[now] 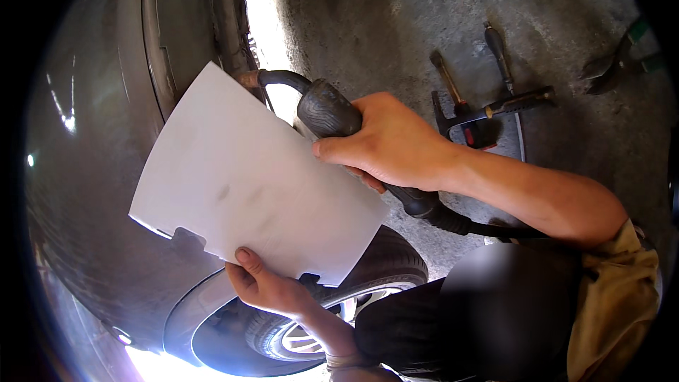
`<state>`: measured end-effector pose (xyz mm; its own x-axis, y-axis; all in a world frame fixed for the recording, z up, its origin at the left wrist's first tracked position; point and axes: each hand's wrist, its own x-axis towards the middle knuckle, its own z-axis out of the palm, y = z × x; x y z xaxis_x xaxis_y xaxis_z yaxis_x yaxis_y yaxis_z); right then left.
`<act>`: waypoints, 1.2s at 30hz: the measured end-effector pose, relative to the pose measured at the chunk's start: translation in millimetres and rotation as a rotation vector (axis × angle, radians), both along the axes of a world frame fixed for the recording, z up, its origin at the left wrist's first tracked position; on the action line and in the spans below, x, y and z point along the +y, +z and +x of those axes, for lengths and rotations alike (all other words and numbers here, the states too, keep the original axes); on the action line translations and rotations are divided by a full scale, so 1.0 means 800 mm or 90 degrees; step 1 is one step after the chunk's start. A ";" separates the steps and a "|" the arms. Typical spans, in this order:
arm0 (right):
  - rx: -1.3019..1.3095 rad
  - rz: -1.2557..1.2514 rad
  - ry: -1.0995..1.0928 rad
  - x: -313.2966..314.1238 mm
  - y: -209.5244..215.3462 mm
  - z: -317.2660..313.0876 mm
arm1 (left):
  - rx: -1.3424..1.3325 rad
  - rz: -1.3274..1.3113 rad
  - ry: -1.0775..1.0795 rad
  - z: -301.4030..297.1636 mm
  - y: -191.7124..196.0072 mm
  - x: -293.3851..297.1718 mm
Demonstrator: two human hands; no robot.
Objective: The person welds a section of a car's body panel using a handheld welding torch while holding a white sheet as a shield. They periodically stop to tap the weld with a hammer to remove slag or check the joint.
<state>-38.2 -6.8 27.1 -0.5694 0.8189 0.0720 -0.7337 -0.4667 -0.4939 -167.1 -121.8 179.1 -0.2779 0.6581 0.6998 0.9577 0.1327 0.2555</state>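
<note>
My right hand [396, 138] is wrapped round the dark ribbed handle of a welding torch [329, 110]. Its bent neck, ending in a coppery nozzle [249, 79], points left toward the car body. A cable [506, 230] runs from the torch's rear, beneath my right forearm. My left hand [265, 286] pinches the lower edge of a stiff white sheet [244, 177], thumb on its face, fingers behind. Dark notched pieces show along that lower edge. The sheet stands tilted in front of the car panel [106, 170], covering part of it and the tip of the nozzle.
Below the sheet is a car wheel [304, 339] with a dark tyre. On the concrete floor [353, 21] at right lie a hammer [520, 102], a wooden-handled tool [445, 74], a black-handled tool [498, 53] and green-handled cutters [615, 64]. A blurred dark shape [509, 311] covers the lower right.
</note>
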 end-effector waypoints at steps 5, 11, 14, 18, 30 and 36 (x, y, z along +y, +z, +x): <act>0.000 0.009 0.004 0.000 0.003 -0.001 | 0.043 0.002 0.035 0.001 0.001 -0.001; -0.045 0.020 0.012 0.003 0.005 0.003 | 0.027 0.003 0.041 0.000 0.005 0.003; -0.046 0.023 0.010 0.003 0.006 0.000 | 0.011 -0.001 0.029 -0.003 0.008 0.002; -0.071 0.021 0.008 0.002 0.008 0.005 | 0.009 0.026 0.058 -0.002 0.009 -0.001; -0.023 0.002 0.005 -0.001 -0.002 -0.007 | -0.003 0.085 0.005 -0.004 0.010 -0.004; -0.013 -0.014 0.020 0.002 -0.003 -0.009 | -0.010 0.067 0.015 -0.006 0.008 -0.004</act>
<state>-45.1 -5.1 25.0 -0.5954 0.8023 0.0421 -0.7087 -0.4999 -0.4979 -171.6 -125.1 185.8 -0.3042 0.5747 0.7597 0.9502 0.1272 0.2844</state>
